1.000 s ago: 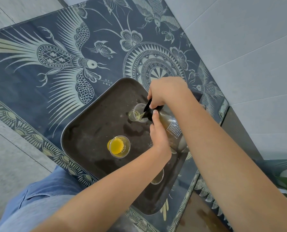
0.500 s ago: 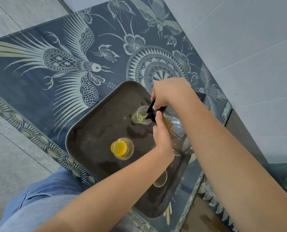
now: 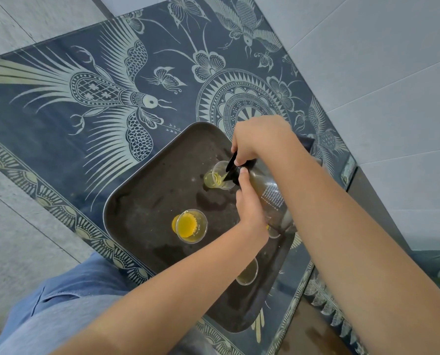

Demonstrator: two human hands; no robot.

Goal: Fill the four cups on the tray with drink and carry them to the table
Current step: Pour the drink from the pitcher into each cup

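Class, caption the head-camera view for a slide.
Left hand and right hand tilt a dark bottle, pouring yellow drink into a cup on the tray.

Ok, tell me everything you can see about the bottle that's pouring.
The bottle is dark and see-through, glass or plastic by its look, with white print on its side and a black top. It is tipped steeply, its spout over the far cup on the tray, and yellow drink runs in. The left hand grips its neck from below; the right hand holds the black top. The right arm partly hides its lower end.
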